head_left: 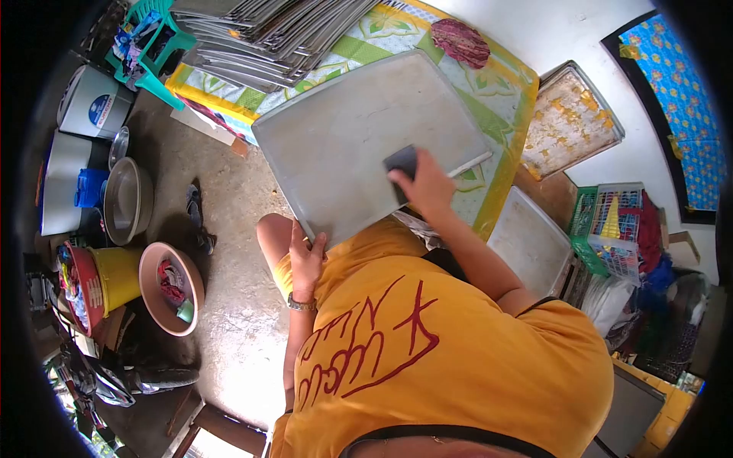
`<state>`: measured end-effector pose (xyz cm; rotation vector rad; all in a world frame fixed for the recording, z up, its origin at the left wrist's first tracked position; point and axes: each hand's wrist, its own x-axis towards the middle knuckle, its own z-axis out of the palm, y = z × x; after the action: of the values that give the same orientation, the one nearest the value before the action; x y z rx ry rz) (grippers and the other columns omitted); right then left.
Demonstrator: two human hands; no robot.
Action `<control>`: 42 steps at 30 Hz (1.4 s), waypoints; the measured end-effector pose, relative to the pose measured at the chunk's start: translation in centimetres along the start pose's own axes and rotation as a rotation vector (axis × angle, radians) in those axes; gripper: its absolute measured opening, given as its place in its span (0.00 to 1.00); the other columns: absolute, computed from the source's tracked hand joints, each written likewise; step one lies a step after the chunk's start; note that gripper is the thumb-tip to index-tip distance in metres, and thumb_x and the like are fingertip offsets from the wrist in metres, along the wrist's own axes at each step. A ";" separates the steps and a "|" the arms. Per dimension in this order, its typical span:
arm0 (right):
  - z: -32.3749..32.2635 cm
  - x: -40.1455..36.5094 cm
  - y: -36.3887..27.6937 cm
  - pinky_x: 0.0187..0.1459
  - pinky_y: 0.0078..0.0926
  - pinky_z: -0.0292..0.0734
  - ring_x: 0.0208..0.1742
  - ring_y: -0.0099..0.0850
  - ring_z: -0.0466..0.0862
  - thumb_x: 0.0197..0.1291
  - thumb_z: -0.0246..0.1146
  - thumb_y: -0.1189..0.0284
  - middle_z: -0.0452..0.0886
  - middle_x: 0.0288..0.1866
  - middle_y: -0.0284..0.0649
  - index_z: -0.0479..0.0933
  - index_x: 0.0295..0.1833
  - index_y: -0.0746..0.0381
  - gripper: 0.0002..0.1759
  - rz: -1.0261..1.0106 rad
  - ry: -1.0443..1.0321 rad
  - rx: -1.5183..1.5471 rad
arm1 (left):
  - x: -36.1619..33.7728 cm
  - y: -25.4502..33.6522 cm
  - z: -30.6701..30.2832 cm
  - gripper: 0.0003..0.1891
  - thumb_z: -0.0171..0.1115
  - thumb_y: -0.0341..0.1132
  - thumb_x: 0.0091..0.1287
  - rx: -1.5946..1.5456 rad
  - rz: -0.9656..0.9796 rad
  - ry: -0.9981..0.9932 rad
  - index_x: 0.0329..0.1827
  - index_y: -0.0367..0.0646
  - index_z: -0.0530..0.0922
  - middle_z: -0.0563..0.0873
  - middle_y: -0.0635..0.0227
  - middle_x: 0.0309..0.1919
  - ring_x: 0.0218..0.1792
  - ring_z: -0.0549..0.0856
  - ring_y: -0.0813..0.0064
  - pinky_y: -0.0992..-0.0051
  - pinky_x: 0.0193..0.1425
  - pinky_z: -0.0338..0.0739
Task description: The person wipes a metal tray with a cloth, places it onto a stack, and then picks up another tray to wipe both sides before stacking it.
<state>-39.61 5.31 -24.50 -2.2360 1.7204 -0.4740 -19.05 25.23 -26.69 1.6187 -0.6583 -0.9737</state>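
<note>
A large grey metal tray (pixel 336 130) lies tilted across my lap and the edge of the table. My left hand (pixel 307 259) grips the tray's near left corner, with the thumb on top and the other fingers partly hidden. On the right part of the tray, my right hand (pixel 429 183) is closed on a dark rectangular block (pixel 402 166), which rests against the tray's surface. The hand is slightly blurred.
Stacked metal trays (pixel 259 38) and a dark red cloth (pixel 460 43) lie on the patterned tablecloth (pixel 500 91). A stained tray (pixel 569 122) leans at the right, near crates (pixel 611 221). Basins (pixel 172 286), a yellow bucket (pixel 114 278) and slippers (pixel 195 210) are left.
</note>
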 end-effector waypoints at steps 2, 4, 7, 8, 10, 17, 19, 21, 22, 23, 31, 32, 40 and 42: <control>-0.5 0.0 0.2 0.52 0.51 0.76 0.55 0.51 0.81 0.51 0.68 0.42 0.80 0.55 0.50 0.69 0.64 0.58 0.42 0.048 0.010 0.054 | -0.2 -0.1 0.0 0.38 0.61 0.27 0.68 -0.001 -0.002 -0.005 0.76 0.30 0.50 0.79 0.70 0.21 0.15 0.74 0.84 0.83 0.18 0.67; -1.2 1.2 3.3 0.52 0.51 0.75 0.55 0.50 0.81 0.52 0.68 0.43 0.81 0.55 0.49 0.69 0.64 0.60 0.42 0.147 0.068 0.102 | -0.3 0.0 -0.2 0.38 0.61 0.27 0.68 0.005 -0.020 -0.010 0.76 0.30 0.50 0.79 0.70 0.20 0.14 0.74 0.84 0.83 0.17 0.68; -5.5 4.3 7.8 0.53 0.50 0.75 0.55 0.51 0.81 0.53 0.67 0.43 0.81 0.55 0.49 0.69 0.63 0.62 0.42 0.368 0.104 0.049 | -0.5 -0.2 -0.1 0.38 0.61 0.27 0.68 0.009 -0.046 -0.008 0.76 0.28 0.50 0.78 0.70 0.18 0.14 0.74 0.84 0.83 0.17 0.68; -5.6 4.7 8.5 0.53 0.50 0.75 0.55 0.50 0.81 0.53 0.67 0.43 0.81 0.55 0.49 0.69 0.63 0.62 0.42 0.405 0.143 -0.008 | -0.4 -0.4 -0.1 0.38 0.61 0.28 0.68 0.009 -0.037 -0.001 0.76 0.28 0.49 0.78 0.71 0.18 0.14 0.74 0.84 0.83 0.17 0.68; -4.7 4.2 8.7 0.53 0.49 0.75 0.55 0.50 0.81 0.53 0.66 0.42 0.81 0.56 0.48 0.69 0.64 0.62 0.43 0.374 0.189 -0.016 | -0.2 -0.7 0.0 0.38 0.61 0.28 0.68 0.008 -0.019 0.000 0.75 0.27 0.49 0.78 0.71 0.17 0.14 0.74 0.84 0.83 0.17 0.68; -5.4 2.0 3.4 0.54 0.46 0.75 0.56 0.49 0.81 0.51 0.70 0.45 0.81 0.56 0.49 0.69 0.65 0.60 0.42 0.262 0.097 0.161 | -0.4 -0.3 0.0 0.38 0.62 0.29 0.69 -0.040 0.000 -0.010 0.75 0.26 0.50 0.77 0.71 0.18 0.14 0.73 0.85 0.84 0.17 0.67; -7.4 4.2 5.9 0.54 0.45 0.75 0.57 0.49 0.81 0.52 0.70 0.46 0.81 0.56 0.49 0.69 0.65 0.60 0.42 0.313 0.151 0.188 | -0.6 -0.1 0.0 0.38 0.62 0.29 0.69 -0.038 -0.013 -0.015 0.75 0.26 0.50 0.77 0.72 0.19 0.14 0.72 0.85 0.84 0.17 0.66; -9.0 6.6 8.4 0.55 0.45 0.75 0.57 0.49 0.81 0.52 0.70 0.47 0.81 0.56 0.49 0.69 0.65 0.61 0.41 0.336 0.199 0.149 | -0.4 0.1 0.1 0.37 0.61 0.28 0.69 -0.006 -0.021 -0.012 0.75 0.26 0.50 0.77 0.72 0.19 0.14 0.72 0.86 0.84 0.17 0.66; -9.1 7.3 9.3 0.55 0.45 0.75 0.57 0.49 0.81 0.52 0.70 0.47 0.81 0.56 0.50 0.69 0.64 0.61 0.41 0.340 0.182 0.089 | -0.4 0.1 0.1 0.37 0.61 0.28 0.69 -0.011 -0.023 -0.012 0.75 0.26 0.51 0.78 0.72 0.19 0.14 0.72 0.86 0.84 0.17 0.66; -8.9 8.0 9.9 0.55 0.45 0.75 0.57 0.49 0.81 0.52 0.70 0.47 0.81 0.56 0.50 0.69 0.64 0.61 0.41 0.341 0.165 0.030 | -0.5 0.0 0.0 0.37 0.61 0.28 0.68 -0.017 -0.023 -0.010 0.75 0.26 0.51 0.78 0.72 0.20 0.15 0.72 0.86 0.84 0.17 0.66; -3.0 8.2 3.7 0.52 0.49 0.76 0.55 0.51 0.82 0.51 0.69 0.43 0.82 0.54 0.51 0.68 0.62 0.60 0.41 0.087 -0.060 -0.055 | -0.6 -0.1 0.1 0.35 0.62 0.27 0.68 -0.016 0.001 0.011 0.74 0.29 0.55 0.80 0.70 0.24 0.15 0.73 0.86 0.84 0.18 0.68; -3.2 10.9 5.6 0.50 0.50 0.77 0.54 0.51 0.82 0.52 0.70 0.46 0.82 0.53 0.50 0.68 0.59 0.61 0.39 0.140 0.026 -0.050 | -0.6 0.1 0.1 0.35 0.62 0.28 0.68 -0.006 -0.012 0.010 0.74 0.29 0.55 0.80 0.71 0.23 0.15 0.73 0.86 0.84 0.18 0.68; -1.9 17.5 1.8 0.49 0.50 0.79 0.52 0.49 0.84 0.51 0.71 0.47 0.83 0.52 0.49 0.70 0.58 0.60 0.37 0.004 -0.040 -0.218 | -0.7 0.9 0.0 0.34 0.61 0.26 0.68 0.059 -0.047 -0.005 0.74 0.28 0.55 0.81 0.68 0.26 0.16 0.74 0.84 0.83 0.19 0.68; -1.1 18.8 2.4 0.49 0.50 0.79 0.52 0.50 0.84 0.51 0.71 0.47 0.83 0.52 0.49 0.71 0.58 0.60 0.37 0.005 0.010 -0.214 | -0.7 0.4 0.0 0.35 0.61 0.27 0.68 0.040 -0.055 0.012 0.74 0.28 0.55 0.81 0.68 0.25 0.16 0.74 0.84 0.83 0.19 0.67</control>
<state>-37.78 -13.52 -22.83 -2.3762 1.8604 -0.3127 -19.42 25.67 -26.10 1.6838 -0.6319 -0.9959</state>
